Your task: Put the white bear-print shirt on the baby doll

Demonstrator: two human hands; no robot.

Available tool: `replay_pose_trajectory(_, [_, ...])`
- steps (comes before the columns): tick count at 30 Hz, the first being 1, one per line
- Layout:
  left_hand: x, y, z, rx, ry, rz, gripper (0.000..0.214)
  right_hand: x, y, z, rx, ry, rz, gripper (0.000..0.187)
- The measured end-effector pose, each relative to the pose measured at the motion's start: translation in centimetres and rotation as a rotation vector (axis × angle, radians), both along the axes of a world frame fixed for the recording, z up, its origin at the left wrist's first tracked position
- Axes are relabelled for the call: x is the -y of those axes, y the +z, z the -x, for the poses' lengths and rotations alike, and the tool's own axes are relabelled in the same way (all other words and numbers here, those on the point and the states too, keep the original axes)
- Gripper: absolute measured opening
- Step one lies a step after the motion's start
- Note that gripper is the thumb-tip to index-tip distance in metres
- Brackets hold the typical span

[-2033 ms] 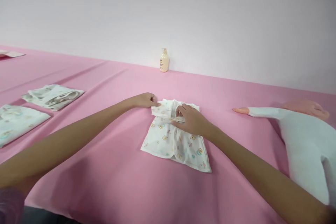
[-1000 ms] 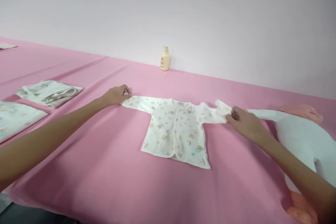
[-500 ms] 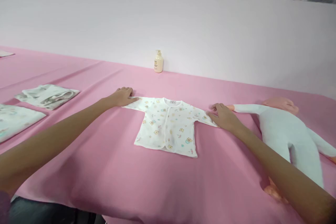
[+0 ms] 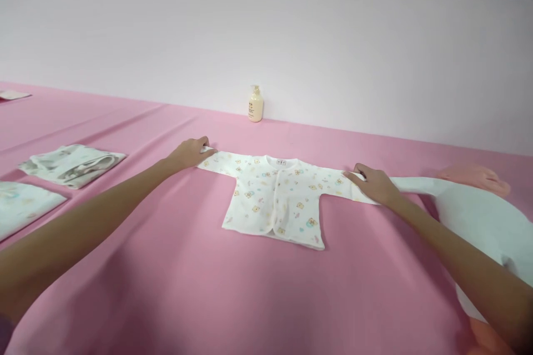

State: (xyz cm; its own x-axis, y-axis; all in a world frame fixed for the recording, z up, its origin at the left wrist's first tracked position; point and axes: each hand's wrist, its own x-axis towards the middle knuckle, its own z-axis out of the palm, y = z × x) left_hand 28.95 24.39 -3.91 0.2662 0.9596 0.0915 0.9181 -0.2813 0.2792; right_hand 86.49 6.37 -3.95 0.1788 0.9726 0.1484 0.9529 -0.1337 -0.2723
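Pink cloth is covering the long table (image 4: pixel 208 294) in front of you, seen from your head camera. A small white baby shirt (image 4: pixel 272 202), printed with tiny bears, is lying flat and face up at the middle of the table, both sleeves stretched out to the sides.

Your left hand (image 4: pixel 189 153) is resting on the cuff of the sleeve on your left. Its fingers are lying close together and lightly curled over the fabric; whether they are pinching it cannot be told. Your right hand (image 4: pixel 375 186) is lying palm down on the end of the other sleeve, fingers straight and held together, pressing it to the cloth.

A doll in a pale suit (image 4: pixel 478 211) is lying to your right, one arm reaching to just beside your right hand. Two folded garments (image 4: pixel 70 163) (image 4: pixel 23 205) are sitting well apart from the shirt on your left. A cream pump bottle (image 4: pixel 255 104) is standing upright against the white wall behind.
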Motion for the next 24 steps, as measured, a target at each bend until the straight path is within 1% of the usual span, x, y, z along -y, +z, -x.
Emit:
replay_pose_trajectory(2, [-1.5,0.1,-0.7,0.01,0.028,-0.033,0.056,-1.6,0.0,-0.6,0.036,-0.017,-0.007,0.073])
replay_pose_trajectory(4, [-3.1,0.2,-1.5,-0.002,0.061,-0.047,0.058,-3.3,-0.1,-1.1,0.084,-0.051,-0.007,0.066])
replay_pose_trajectory(7, [-5.1,0.1,-3.0,-0.11,0.11,-0.097,0.056,-5.4,-0.5,-0.8,0.218,-0.111,0.005,0.047])
replay_pose_trajectory(9, [-5.5,0.0,-4.1,-0.195,0.13,-0.181,0.05,-6.0,-0.8,0.5,0.344,-0.119,-0.065,0.036])
replay_pose_trajectory(10, [-5.4,-0.2,-4.8,-0.208,0.119,-0.227,0.048,-6.0,-1.0,1.4,0.388,-0.099,-0.126,0.036])
replay_pose_trajectory(11, [-4.9,-0.5,-5.5,-0.194,0.085,-0.264,0.047,-5.9,-1.2,2.6,0.4,-0.057,-0.193,0.039])
replay_pose_trajectory(13, [-3.3,-1.3,-6.9,-0.106,-0.055,-0.278,0.052,-5.3,-1.8,5.1,0.32,0.085,-0.271,0.048])
replay_pose_trajectory(14, [-2.4,-1.8,-7.5,-0.063,-0.143,-0.25,0.056,-4.9,-2.3,6.3,0.263,0.149,-0.265,0.052])
replay_pose_trajectory(15, [-1.5,-2.4,-8.1,-0.036,-0.217,-0.201,0.062,-4.5,-2.8,7.3,0.212,0.199,-0.226,0.057])
replay_pose_trajectory(16, [-0.7,-3.0,-8.5,-0.025,-0.262,-0.144,0.069,-4.1,-3.3,8.1,0.174,0.24,-0.16,0.063])
replay_pose_trajectory(18, [0.4,-4.0,-8.9,-0.026,-0.286,-0.051,0.078,-3.7,-4.3,9.1,0.126,0.269,-0.036,0.072])
replay_pose_trajectory(20, [0.7,-4.6,-9.0,-0.036,-0.268,-0.011,0.08,-3.5,-4.9,9.3,0.108,0.268,0.033,0.075])
replay_pose_trajectory(22, [0.8,-4.4,-9.1,-0.039,-0.246,-0.015,0.08,-3.3,-4.8,9.5,0.122,0.266,0.018,0.074])
replay_pose_trajectory(24, [1.7,-3.5,-9.3,-0.011,-0.22,-0.066,0.076,-2.6,-3.8,10.2,0.152,0.279,-0.094,0.067])
